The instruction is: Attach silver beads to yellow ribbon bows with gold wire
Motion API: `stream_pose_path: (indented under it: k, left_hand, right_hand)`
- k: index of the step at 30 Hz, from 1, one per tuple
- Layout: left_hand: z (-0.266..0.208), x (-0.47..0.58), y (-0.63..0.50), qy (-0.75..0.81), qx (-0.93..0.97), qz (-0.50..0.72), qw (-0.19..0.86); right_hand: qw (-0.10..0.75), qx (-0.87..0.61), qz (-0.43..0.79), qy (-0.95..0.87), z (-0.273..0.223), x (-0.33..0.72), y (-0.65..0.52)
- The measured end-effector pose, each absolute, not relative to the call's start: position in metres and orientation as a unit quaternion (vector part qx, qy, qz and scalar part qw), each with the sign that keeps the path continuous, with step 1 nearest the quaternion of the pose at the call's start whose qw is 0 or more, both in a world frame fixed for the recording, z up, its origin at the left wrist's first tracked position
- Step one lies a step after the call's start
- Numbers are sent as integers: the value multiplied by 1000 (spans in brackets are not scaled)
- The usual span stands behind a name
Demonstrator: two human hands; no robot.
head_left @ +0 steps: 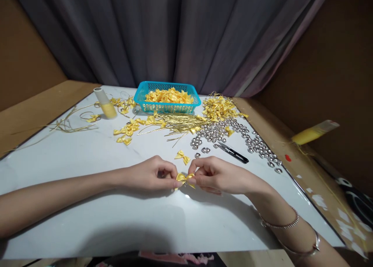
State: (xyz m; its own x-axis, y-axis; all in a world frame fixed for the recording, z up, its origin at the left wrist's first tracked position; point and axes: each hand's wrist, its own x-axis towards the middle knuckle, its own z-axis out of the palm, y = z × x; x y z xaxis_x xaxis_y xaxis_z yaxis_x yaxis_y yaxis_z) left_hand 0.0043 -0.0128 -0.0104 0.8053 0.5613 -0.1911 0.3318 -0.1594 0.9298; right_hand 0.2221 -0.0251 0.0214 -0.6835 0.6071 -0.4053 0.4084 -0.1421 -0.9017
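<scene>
Over the near middle of the white tabletop, a yellow ribbon bow (184, 177) is pinched between both hands. My left hand (154, 174) grips its left loop between thumb and fingers. The right loop is held by my right hand (214, 175), the thumb in front of it. Something small and shiny shows at the bow's centre, too small to make out. Just beyond the fingers lies another yellow bow (183, 157). Black thread snips (234, 153) rest to the right of it, beside many small silver beads (214, 131).
A blue basket (140, 102) full of yellow bows stands at the back. Before it lies a bundle of gold cords (183, 122); a pile of corded bows (220, 107) is to its right. Yellow thread spools (106, 103) stand left and lie right (316, 132). Large black-handled scissors (355, 199) lie far right.
</scene>
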Motion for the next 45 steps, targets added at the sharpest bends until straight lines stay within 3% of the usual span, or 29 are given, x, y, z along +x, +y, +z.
stream_pose_path:
  k: [6, 16, 28, 45]
  left_hand:
    - [-11, 4, -9, 299, 771, 140, 545]
    - [6, 4, -11, 251, 871, 227, 356]
    - [-2, 7, -10, 336, 805, 182, 454]
    - [-2, 12, -11, 258, 796, 176, 519]
  right_hand:
    - [72, -385, 654, -648, 21, 223, -24]
    - [84, -385, 656, -644, 22, 224, -24]
    - [104, -369, 677, -628, 25, 227, -23]
    - [120, -365, 690, -613, 21, 228, -23]
